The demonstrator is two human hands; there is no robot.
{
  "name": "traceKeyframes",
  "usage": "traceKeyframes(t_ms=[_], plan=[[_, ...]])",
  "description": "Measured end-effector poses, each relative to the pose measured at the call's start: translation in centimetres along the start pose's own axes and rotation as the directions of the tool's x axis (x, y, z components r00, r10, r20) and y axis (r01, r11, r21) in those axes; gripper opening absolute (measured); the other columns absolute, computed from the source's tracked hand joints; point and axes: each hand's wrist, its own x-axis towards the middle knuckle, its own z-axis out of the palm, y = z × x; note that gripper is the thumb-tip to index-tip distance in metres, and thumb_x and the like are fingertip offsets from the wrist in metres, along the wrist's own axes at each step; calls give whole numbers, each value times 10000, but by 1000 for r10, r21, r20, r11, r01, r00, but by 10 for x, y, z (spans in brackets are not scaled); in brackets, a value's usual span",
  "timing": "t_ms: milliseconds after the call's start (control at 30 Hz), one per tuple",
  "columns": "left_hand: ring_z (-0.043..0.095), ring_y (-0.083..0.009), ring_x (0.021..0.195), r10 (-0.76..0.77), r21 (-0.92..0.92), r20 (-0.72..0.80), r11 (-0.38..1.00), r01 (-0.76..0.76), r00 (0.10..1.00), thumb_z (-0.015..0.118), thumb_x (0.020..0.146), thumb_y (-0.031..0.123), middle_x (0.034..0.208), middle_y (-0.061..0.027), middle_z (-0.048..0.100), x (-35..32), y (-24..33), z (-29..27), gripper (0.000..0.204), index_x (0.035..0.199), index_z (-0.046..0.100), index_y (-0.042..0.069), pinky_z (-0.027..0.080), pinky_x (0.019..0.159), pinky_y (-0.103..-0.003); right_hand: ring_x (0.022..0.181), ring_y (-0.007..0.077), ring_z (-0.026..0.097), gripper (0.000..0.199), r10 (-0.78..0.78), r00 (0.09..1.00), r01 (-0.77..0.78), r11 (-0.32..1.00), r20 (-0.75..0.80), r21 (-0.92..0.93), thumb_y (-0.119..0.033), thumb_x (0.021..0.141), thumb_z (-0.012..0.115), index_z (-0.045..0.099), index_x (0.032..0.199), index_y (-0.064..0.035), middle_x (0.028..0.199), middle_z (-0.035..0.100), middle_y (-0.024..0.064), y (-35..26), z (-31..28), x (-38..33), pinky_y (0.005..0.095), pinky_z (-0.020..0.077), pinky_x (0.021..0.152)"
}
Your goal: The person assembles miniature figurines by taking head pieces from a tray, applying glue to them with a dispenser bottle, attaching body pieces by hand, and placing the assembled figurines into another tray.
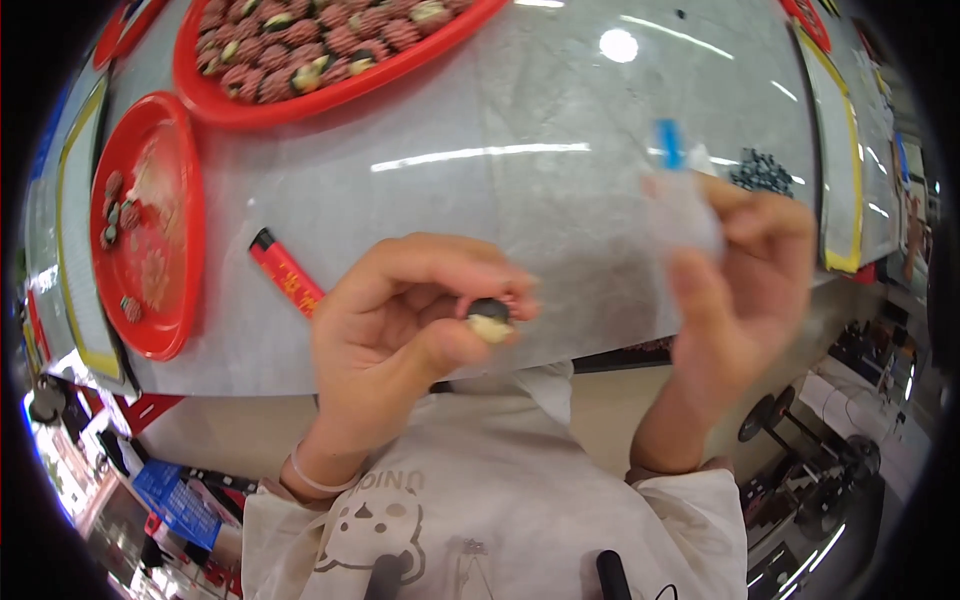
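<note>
Clock directions are taken from the centre of the view.

Grip: the left hand (pixel 370 340), toward 9 o'clock, pinches one small piece (pixel 489 318), pink with a dark and a cream part, between thumb and fingers; the piece sits at the centre. The right hand (pixel 748 265), at 3 o'clock, is closed around one whitish container (pixel 685 215) with a blue tip (pixel 668 145) pointing toward 12; blur hides whether it is a bottle or a bag.

Containers: two red ones stand on the grey table (pixel 450 205). The large tray (pixel 340 100), at 11 o'clock, holds a dense layer of ridged pink pieces (pixel 290 50), some with cream and dark parts, too many to count. The smaller tray (pixel 194 220), between 9 and 10, holds about five similar pieces, four grouped and one apart, beside pale smears.

Other counts: one red stick-shaped object (pixel 285 275) with a black end at 9 o'clock, just beside the left hand; one cluster of small dark bits (pixel 762 172) at 2 o'clock, individually uncountable.
</note>
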Motion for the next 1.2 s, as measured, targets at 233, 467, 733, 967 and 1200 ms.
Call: traceKeyframes(t_ms=[233, 467, 733, 967, 1200], plan=[[590, -209, 846, 73, 51, 15, 996, -73, 997, 621, 820, 143, 984, -192, 550, -3, 0, -3, 276, 985, 491, -37, 495, 668, -263, 832, 156, 526, 398, -38, 990, 82, 940, 136, -331, 97, 671, 641, 479, 1018, -13, 973, 563, 95, 21, 15, 4, 261, 429, 755], [596, -216, 854, 49, 37, 46, 998, -51, 998, 626, 813, 129, 972, -185, 551, -2, 0, -1, 280, 993, 495, -41, 514, 688, -270, 635, 123, 532, 164, -34, 943, -194, 752, -331, -630, 41, 689, 637, 617, 846, -2, 719, 568, 56, 6, -51, 8, 232, 419, 585], [595, -221, 868, 55, 6, 55, 998, -55, 997, 630, 804, 104, 990, -186, 548, -2, -1, -5, 278, 998, 501, -47, 521, 707, -275, 650, 102, 544, 164, -10, 960, -213, 618, -278, -757, 34, 712, 640, 635, 874, 9, 773, 605, 58, 15, -59, 8, 214, 424, 585], [599, -202, 821, 18, -40, 39, 999, -16, 999, 655, 786, 181, 987, -159, 536, 1, 2, 2, 332, 997, 495, -20, 505, 671, -257, 684, 175, 576, 183, 64, 993, -65, 998, -103, -8, -32, 828, 550, 562, 997, 35, 984, 566, 197, -21, -60, -10, 255, 484, 642], [595, -170, 745, -66, 0, -40, 998, 66, 997, 698, 757, 264, 943, -129, 533, -4, 4, 3, 384, 962, 500, 7, 493, 581, -232, 708, 143, 543, 186, 95, 917, -212, 939, 388, 271, -86, 815, 611, 533, 960, 0, 967, 483, 159, -11, -3, -14, 177, 446, 529]])
